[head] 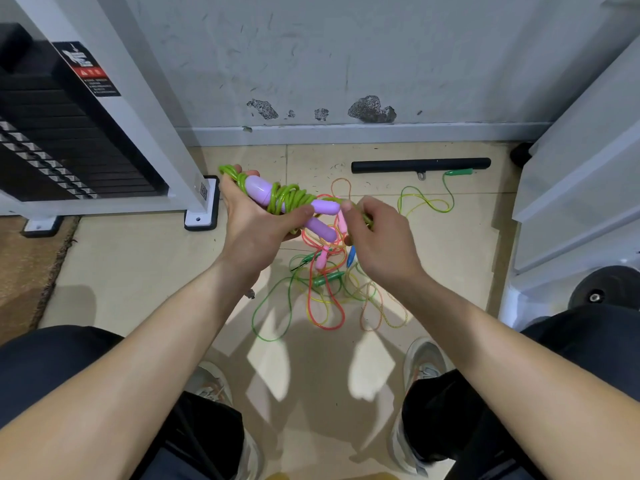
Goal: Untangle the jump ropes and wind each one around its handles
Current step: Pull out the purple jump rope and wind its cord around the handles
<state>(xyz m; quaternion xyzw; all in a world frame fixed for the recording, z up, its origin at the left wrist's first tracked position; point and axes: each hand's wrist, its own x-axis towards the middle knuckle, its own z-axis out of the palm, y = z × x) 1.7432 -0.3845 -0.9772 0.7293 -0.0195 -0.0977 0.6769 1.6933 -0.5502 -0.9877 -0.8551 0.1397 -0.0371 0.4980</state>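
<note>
The left hand [256,223] grips 2 purple handles [263,190] wound with green rope [291,199]. At their 3 o'clock, the right hand [377,233] pinches that rope, fingers curled.

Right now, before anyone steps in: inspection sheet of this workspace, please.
surface: beige tiled floor, scuffed near the wall.
job's things: green rope wound around purple handles, held up; tangle of ropes (pink, green, yellow, orange) loose on the floor; a green handle lies apart.
clutter: black bar on the floor along the wall.
hands: left hand grips the purple handles; right hand pinches the green rope's free end.
cables: nothing seen.
surroundings: weight stack at left, brown mat beside it, wall with chipped paint ahead.
</note>
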